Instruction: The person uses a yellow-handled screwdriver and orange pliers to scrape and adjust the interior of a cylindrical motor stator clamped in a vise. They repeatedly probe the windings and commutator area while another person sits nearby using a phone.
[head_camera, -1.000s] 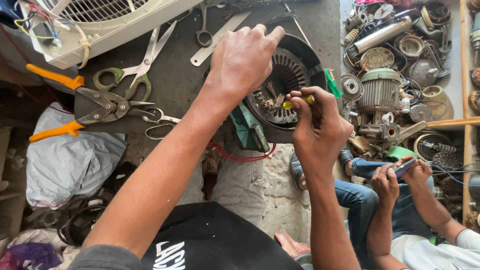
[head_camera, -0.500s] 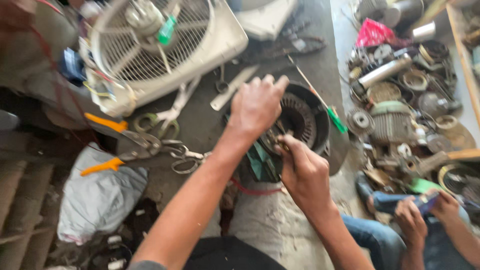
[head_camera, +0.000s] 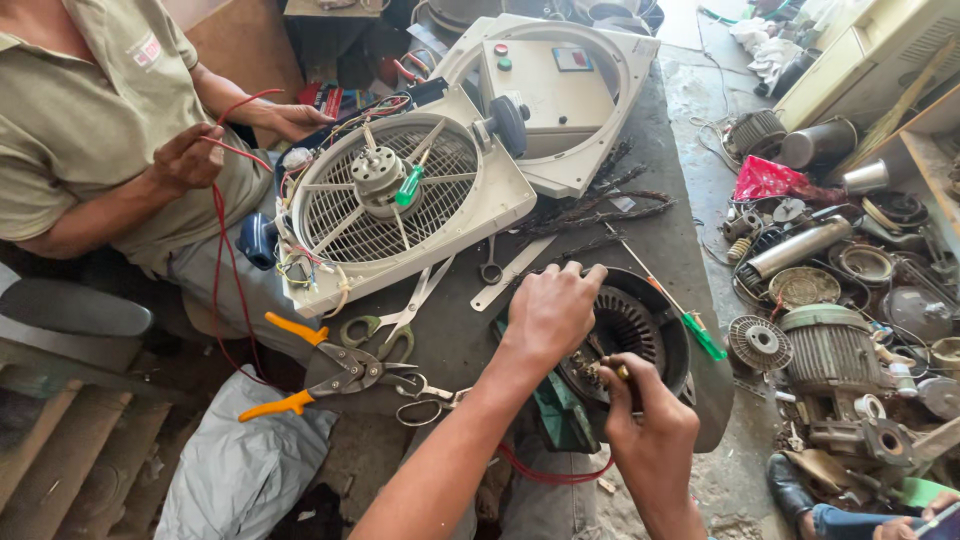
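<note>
Here, seen from above, two bare hands work at a motor stator on a dark surface (head_camera: 640, 230).
Stator: a round black housing with copper windings (head_camera: 640, 330), lower centre of the frame, its open face upward.
Left hand: (head_camera: 550, 310) lies on the stator's left rim, fingers curled over the edge, gripping it.
Right hand: (head_camera: 650, 435) sits just below the stator, closed around a small yellow-tipped tool (head_camera: 620, 372) that points up and left into the windings.
Nearer hand: the left touches the housing; the right reaches it through the tool.
Nearby: orange-handled snips (head_camera: 330, 372) lower left; a white fan grille (head_camera: 390, 200) upper centre; a green-handled screwdriver (head_camera: 690, 325) right of the stator.
</note>
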